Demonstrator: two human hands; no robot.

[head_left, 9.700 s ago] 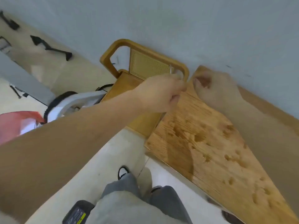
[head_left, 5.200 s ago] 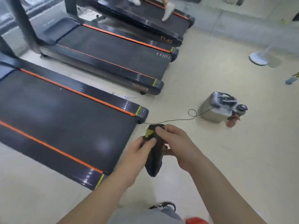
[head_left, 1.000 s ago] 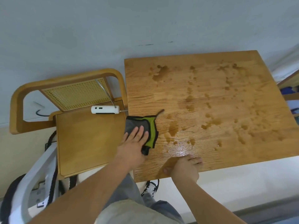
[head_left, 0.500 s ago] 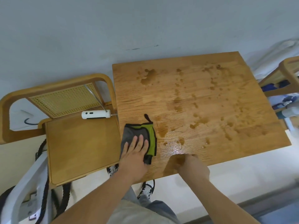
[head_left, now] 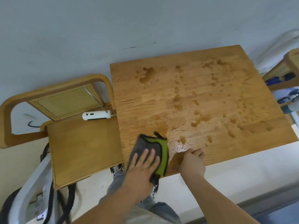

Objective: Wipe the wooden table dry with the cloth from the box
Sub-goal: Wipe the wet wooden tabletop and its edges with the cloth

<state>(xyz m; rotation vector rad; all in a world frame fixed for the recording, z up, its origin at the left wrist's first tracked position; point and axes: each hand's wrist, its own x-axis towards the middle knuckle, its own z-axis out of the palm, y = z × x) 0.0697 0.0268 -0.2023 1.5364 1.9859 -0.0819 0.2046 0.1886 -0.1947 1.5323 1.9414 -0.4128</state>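
One flat left hand (head_left: 142,165) presses cloth (head_left: 159,147) onto table (head_left: 210,97).

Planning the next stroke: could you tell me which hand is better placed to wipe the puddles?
Probably the left hand: it lies flat on the cloth; the right hand only grips the wooden table edge.

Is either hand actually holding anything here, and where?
The left hand presses flat on the grey-and-green cloth's near end, not gripping. The right hand grips the wooden table's near edge.
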